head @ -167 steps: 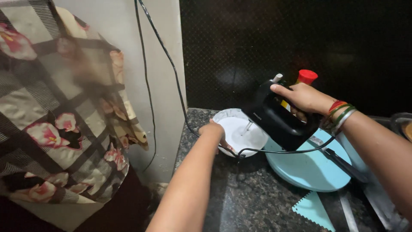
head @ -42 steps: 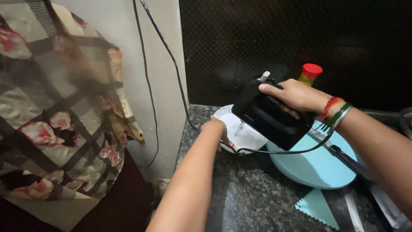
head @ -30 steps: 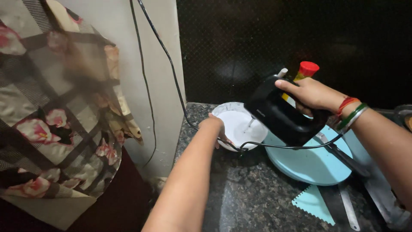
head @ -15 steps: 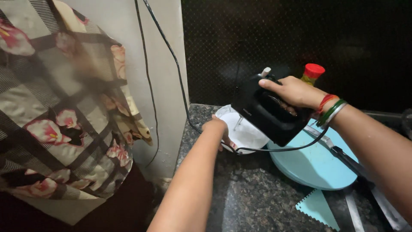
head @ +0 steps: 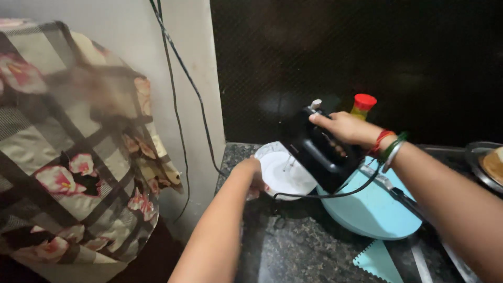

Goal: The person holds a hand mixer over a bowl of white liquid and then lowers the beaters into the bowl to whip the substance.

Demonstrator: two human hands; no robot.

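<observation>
We grip the black hand mixer (head: 319, 152) with our right hand (head: 343, 128), fingers wrapped tight around its handle from above, with red and green bangles (head: 387, 147) on the wrist just behind. The mixer tilts down toward eight o'clock, and its thin metal beaters (head: 288, 163) dip into the white bowl (head: 283, 170) that sits near the middle of the view on the dark speckled stone counter (head: 293, 246). Our left hand (head: 251, 173) rests against the bowl's rim at its nine o'clock side, fingers curled onto the edge to hold it; how far they close we cannot tell, as the back of the hand hides them. The mixer's black cord (head: 325, 195) loops along the bowl's five o'clock side. At four o'clock from the bowl, just beside it, lies a round pale-blue lid (head: 377, 209), and a small pale-blue scraper (head: 374, 262) with a toothed edge lies lower, toward five o'clock. A bottle with a red cap (head: 363, 104) stands at one o'clock from the bowl, behind our right hand, against the dark wall. A checked, flowered cloth (head: 73, 157) fills the nine o'clock side of the view.
</observation>
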